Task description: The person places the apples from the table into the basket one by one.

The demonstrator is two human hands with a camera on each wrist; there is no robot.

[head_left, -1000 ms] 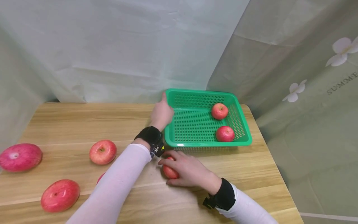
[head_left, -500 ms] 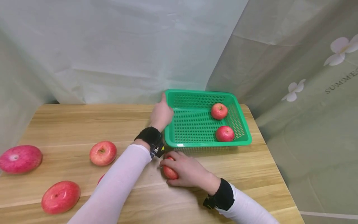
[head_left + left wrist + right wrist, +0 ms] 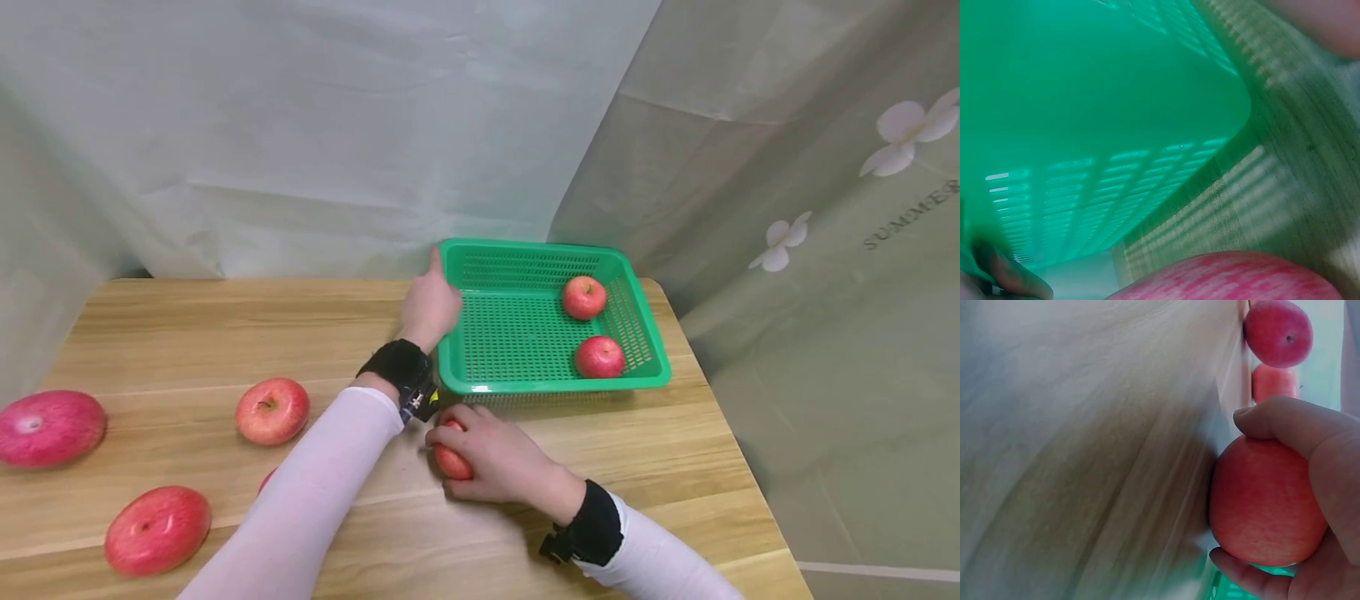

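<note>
My right hand [image 3: 474, 452] lies on the wooden table [image 3: 187, 333] just in front of a green slotted basket [image 3: 525, 379] and grips a red apple [image 3: 450, 461]. In the right wrist view the thumb [image 3: 1285, 425] and fingers curl round this apple [image 3: 1263, 503], which rests on the wood. My left hand [image 3: 433, 302] holds the basket's left wall, thumb pointing up. The left wrist view shows that wall [image 3: 1085, 125] close up, a fingertip [image 3: 1013, 281] at its foot and the held apple [image 3: 1229, 278] below. Two apples [image 3: 584, 297] [image 3: 599, 357] lie inside the basket on its right side.
Three more red apples [image 3: 272, 410] [image 3: 51, 429] [image 3: 157, 531] lie on the table's left half, and a fourth [image 3: 266, 480] peeks out from under my left sleeve. Pale curtains hang behind and to the right. The table's right edge runs just beyond the basket.
Hands, basket and apples keep their places; only the head view has drifted slightly.
</note>
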